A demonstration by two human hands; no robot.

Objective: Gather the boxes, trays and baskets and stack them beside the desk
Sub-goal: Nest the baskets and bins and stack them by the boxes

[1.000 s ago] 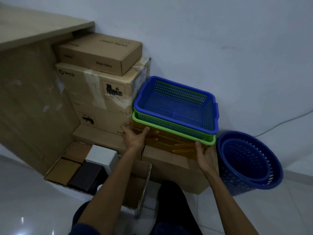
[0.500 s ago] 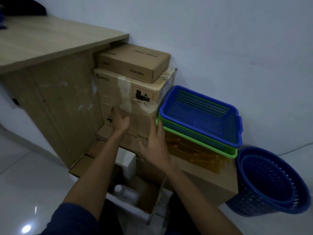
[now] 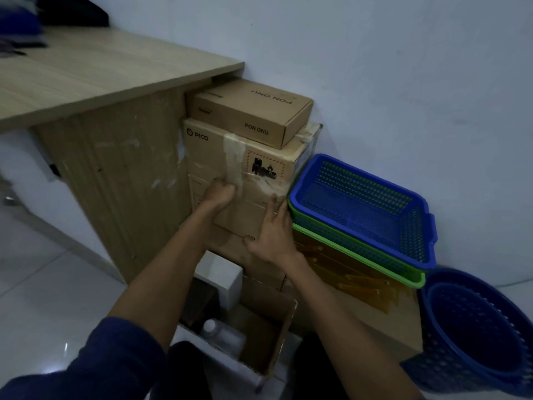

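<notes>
Rightward, blue tray (image 3: 357,231) inside green tray (image 3: 357,253), above amber trays (image 3: 360,280).

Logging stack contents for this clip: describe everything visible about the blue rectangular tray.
The blue tray is perforated plastic: mesh walls and floor, solid rim, a lip at its right end. Open side up, nothing inside, it sits nested in a green tray beside the taped cardboard box. The right hand lies near its left corner; contact is unclear.
</notes>
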